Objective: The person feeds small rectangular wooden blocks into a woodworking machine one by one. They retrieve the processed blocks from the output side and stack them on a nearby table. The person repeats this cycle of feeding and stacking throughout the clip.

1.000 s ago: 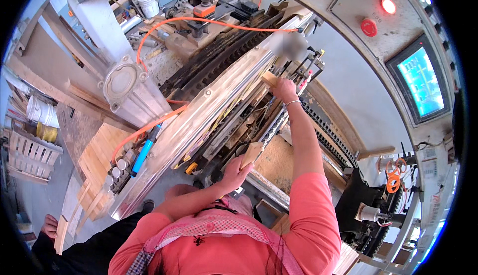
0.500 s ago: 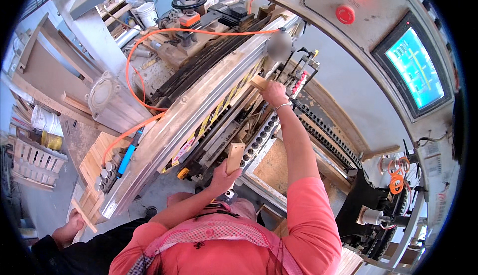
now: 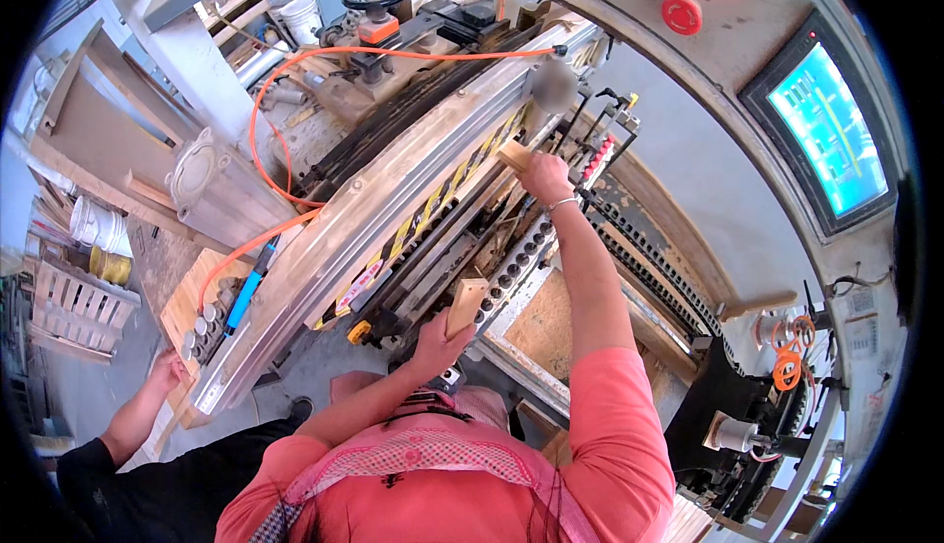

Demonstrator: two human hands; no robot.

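My left hand (image 3: 440,350) is closed around a pale wooden block (image 3: 466,305), held upright at the near side of the machine. Farther off, my right hand (image 3: 547,180) grips another piece of wood (image 3: 513,156), whose end sticks out to the left of the fingers. That piece is beside the yellow-and-black striped edge (image 3: 425,216) of the machine's long beam. A row of dark round fittings (image 3: 515,270) runs between my two hands, along the machine bed. Most of the right-hand piece is hidden by my fingers.
A co-worker's hand (image 3: 169,371) is near a wooden board (image 3: 202,292) at the lower left. An orange hose (image 3: 258,140) loops over the metal beam (image 3: 324,233). A control panel with a lit screen (image 3: 831,130) and red button (image 3: 681,15) borders the upper right.
The co-worker's hand has moved up and right toward the board; the thin wood strip it held is less visible. My hands keep their grips, nearly in place. The view has shifted slightly.
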